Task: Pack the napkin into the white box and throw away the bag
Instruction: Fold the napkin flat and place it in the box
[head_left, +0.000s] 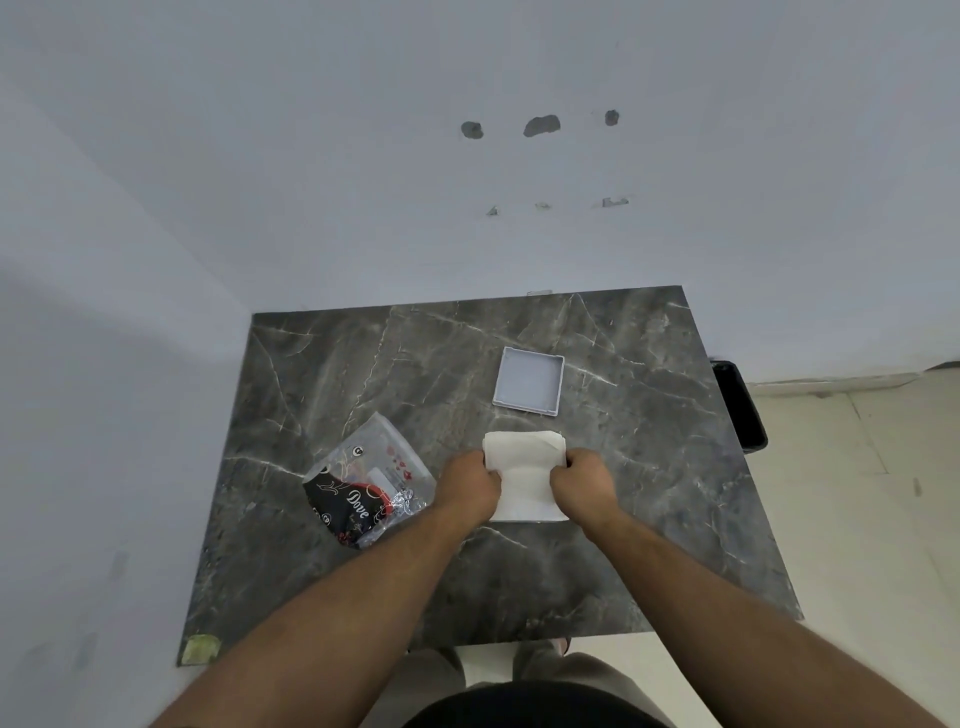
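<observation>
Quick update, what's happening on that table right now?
Both hands, left and right, gripping napkin. White box open, empty, just beyond. Bag still on table. Nothing blocking.

Head view, steeply down onto table (649, 519)

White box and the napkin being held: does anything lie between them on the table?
No. In the head view only bare marble table separates the white box from the napkin.

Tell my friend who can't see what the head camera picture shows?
Two hands, left hand and right hand, grip a white napkin on a dark marble table. An empty white box sits just beyond it, a crinkly plastic bag lies to the left, and a black bin stands by the table's right edge.
</observation>
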